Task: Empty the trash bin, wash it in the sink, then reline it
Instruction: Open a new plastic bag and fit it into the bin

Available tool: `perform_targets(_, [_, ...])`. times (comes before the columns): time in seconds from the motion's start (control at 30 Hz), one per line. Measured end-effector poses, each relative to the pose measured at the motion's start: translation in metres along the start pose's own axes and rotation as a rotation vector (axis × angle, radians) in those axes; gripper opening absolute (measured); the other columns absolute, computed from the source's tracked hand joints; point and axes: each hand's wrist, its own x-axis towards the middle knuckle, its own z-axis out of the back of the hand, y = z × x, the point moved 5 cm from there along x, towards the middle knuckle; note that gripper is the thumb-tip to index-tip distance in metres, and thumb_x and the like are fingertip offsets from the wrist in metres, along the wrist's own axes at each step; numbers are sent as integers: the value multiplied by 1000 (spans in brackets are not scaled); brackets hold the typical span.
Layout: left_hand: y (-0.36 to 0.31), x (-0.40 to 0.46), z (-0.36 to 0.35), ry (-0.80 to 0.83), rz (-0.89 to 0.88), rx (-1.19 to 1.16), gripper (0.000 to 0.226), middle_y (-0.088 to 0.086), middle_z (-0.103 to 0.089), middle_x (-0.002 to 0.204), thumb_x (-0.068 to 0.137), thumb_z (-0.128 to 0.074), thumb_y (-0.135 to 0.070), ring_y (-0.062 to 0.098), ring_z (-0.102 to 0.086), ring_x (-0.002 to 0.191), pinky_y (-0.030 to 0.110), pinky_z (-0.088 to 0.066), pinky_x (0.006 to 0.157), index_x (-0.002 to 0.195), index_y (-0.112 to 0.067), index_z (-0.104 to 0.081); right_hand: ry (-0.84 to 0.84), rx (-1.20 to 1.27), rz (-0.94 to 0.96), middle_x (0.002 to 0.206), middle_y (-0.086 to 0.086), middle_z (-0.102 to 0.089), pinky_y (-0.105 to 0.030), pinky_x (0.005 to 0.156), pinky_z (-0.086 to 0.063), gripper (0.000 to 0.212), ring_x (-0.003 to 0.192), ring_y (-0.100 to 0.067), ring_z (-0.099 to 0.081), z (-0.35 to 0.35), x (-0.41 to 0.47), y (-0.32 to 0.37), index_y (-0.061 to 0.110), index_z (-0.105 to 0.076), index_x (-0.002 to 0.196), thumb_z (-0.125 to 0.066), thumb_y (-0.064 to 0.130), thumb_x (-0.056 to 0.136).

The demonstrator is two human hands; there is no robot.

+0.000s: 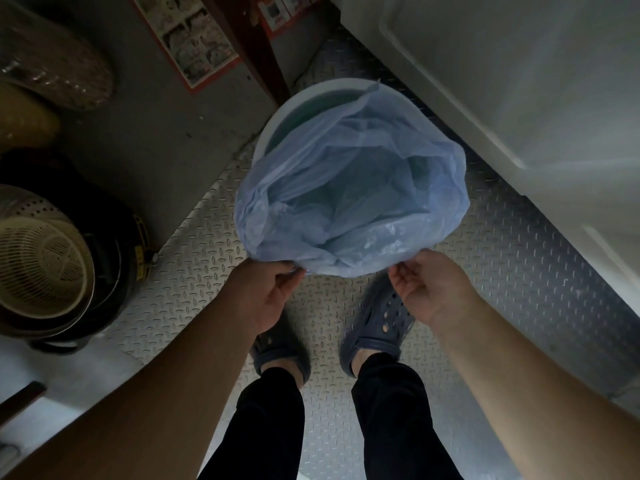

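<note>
1. On the far left, some baskets (41, 265) sit stacked on a dark pot. They are well apart from the job and out of the way.

2. The left hand (268, 294) grips the near left edge of the blue bag (349, 188). Its fingers are curled and the bag edge is bunched up inside them. I think it holds tight there so the bag mouth stays wide.

3. The blue bag sits in the middle, with its mouth open and facing up. Its bottom hangs down inside the trash bin (277, 123). The near edge and the right edge look folded over the bin's rim. The far left edge is not on yet, so the white rim and green inside of the bin show there.

4. The trash bin stands upright on the bumpy metal floor (502, 271), just in front of the person's shoes (377, 327). It is close to the feet, so both hands can reach it easily.

5. The right hand (424, 287) pinches the near right edge of the bag. The thumb and fingers are pressed together on the thin plastic. The bag lies just past the fingertips of both hands, stretched between them.

6. I think this is the last part of the job, putting the new bag in. The far left edge looks like it needs pulling over the rim next.

7. On the right stands a big white cabinet (519, 81), near the bin but not touching it, as far as I can tell.
</note>
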Motion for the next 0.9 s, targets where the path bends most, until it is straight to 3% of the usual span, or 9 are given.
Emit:
perform_targets(0.1, [-8,3,0,69,-33,-90,47,19,-73,116,85,-54,17,27,-76,95,34,-63,73,123,-10,-62,64,45,12,91,-11,-75,-35,81,-60,18,85,-23,-72,-4,8,9,6,-70,103,-61,8,87])
perform_targets(0.23, [-14,0,4,194,-47,-124,52,11,-71,125,87,-57,1,31,-70,112,48,-59,87,133,-23,-58,145,-7,3,97,-7,-75,-39,90,-55,32,91,-25,-70,-4,13,21,12,-74,103,-71,33,79])
perform_targets(0.33, [-23,-3,17,200,-21,-102,41,10,-70,128,95,-53,-16,32,-68,114,53,-55,93,134,-25,-59,130,-124,38,92,-6,-76,-37,81,-57,21,90,-26,-70,-2,10,35,15,-75,95,-67,27,79])
perform_targets(0.47, [-47,-8,32,61,-103,150,34,6,-74,119,94,-49,-13,27,-71,109,47,-54,88,121,-23,-68,-38,-330,377,85,-2,-74,-37,72,-54,10,95,-29,-69,-1,2,85,16,-66,84,-58,21,83])
perform_targets(0.53, [-71,-16,33,-50,-258,341,32,3,-76,113,91,-51,-9,26,-69,108,44,-54,88,103,-26,-75,-76,-436,610,92,-1,-72,-41,77,-56,14,97,-28,-69,-13,-14,115,21,-67,91,-59,26,80])
perform_targets(0.6, [-98,-28,24,-167,-520,630,25,0,-74,105,90,-53,-9,26,-68,102,38,-56,82,92,-23,-73,-57,-613,832,90,9,-72,-35,77,-55,16,90,-14,-69,-36,-31,136,31,-70,91,-62,35,78])
perform_targets(0.7, [-123,-53,-5,-317,-931,994,24,-11,-68,102,87,-58,-35,17,-62,98,23,-49,80,105,-22,-68,24,-956,1016,90,17,-71,-27,80,-53,21,85,-1,-67,-76,-40,143,31,-71,104,-61,34,85])
perform_targets(0.77, [-130,-65,-33,-303,-1187,1219,41,-4,-67,113,87,-70,-39,15,-61,99,25,-47,85,119,-14,-66,68,-1129,1088,98,16,-68,-26,86,-49,27,89,-4,-65,-97,-38,144,26,-69,114,-63,33,89])
perform_targets(0.9, [-140,-65,-76,-208,-1400,1466,23,10,-70,105,91,-67,-19,27,-64,94,27,-45,80,109,-5,-69,117,-1326,1305,103,0,-63,-17,83,-36,22,94,-13,-56,-119,-39,143,12,-72,107,-69,19,86])
